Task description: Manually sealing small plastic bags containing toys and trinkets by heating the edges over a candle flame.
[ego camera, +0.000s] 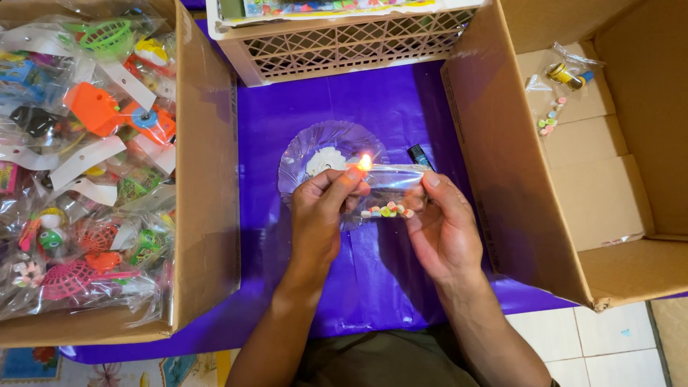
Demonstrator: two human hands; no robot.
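Observation:
My left hand (320, 215) and my right hand (444, 226) together hold a small clear plastic bag (393, 188) with several small coloured sweets at its bottom, over a purple cloth (258, 165). A small flame (365, 163) burns at the bag's top left corner, right by my left fingertips. Behind the bag sits a clear glass plate (301, 147) with a white lump of wax on it; the flame's source is hidden by my fingers. A dark lighter (420, 156) lies just beyond the bag.
A cardboard box (208, 165) at the left is full of bagged plastic toys. Another cardboard box (494, 165) at the right holds one filled clear bag (562, 89). A beige lattice crate (344, 43) stands at the back. White floor tiles show at bottom right.

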